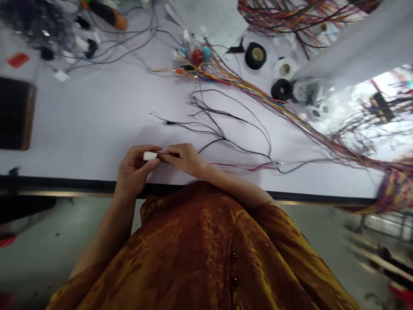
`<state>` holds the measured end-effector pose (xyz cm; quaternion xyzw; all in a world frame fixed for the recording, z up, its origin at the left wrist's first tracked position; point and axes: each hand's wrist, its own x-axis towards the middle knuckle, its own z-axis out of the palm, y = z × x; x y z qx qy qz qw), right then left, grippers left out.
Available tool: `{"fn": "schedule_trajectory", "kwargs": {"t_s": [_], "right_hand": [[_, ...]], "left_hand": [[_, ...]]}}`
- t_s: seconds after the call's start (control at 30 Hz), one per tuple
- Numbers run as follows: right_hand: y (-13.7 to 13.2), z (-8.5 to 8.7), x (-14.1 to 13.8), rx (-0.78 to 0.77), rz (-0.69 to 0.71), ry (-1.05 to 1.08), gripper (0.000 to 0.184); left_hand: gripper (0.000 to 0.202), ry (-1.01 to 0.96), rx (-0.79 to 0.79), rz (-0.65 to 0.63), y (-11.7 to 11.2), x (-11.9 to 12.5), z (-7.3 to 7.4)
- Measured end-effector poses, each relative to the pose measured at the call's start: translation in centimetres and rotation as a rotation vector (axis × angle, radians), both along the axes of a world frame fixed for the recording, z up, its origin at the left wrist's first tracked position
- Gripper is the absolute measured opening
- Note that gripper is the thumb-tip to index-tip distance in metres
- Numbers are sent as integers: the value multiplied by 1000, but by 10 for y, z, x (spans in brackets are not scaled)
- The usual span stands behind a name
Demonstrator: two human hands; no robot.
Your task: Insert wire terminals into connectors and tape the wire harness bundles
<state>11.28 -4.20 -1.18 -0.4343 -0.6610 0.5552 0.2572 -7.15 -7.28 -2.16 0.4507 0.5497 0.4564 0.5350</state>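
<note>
Near the table's front edge, my left hand (135, 165) pinches a small white connector housing (150, 156) between thumb and fingers. Right beside it, my right hand (185, 159) is closed on a thin wire at the connector's right end; whether the wire's tip sits inside the housing I cannot tell. Thin red wires (226, 164) run from under my right hand toward the right. Just beyond my hands lies a branch of black wires (224, 137) with loose ends spread on the white table (87, 116).
A long multicoloured wire bundle (251, 88) crosses the table diagonally, with connectors at its upper end. Tape rolls (256, 56) lie beyond it. A dark tray-like object (14, 114) is at the left, and an orange-handled tool (111, 17) and tangled wires lie at upper left.
</note>
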Motion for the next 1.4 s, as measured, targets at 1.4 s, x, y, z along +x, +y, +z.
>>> {"fn": "schedule_trajectory", "kwargs": {"t_s": [1.4], "right_hand": [[-95,52,262,319,-869,-1231,26]], "left_hand": [[29,-101,-83,250,12,35,-5]]}}
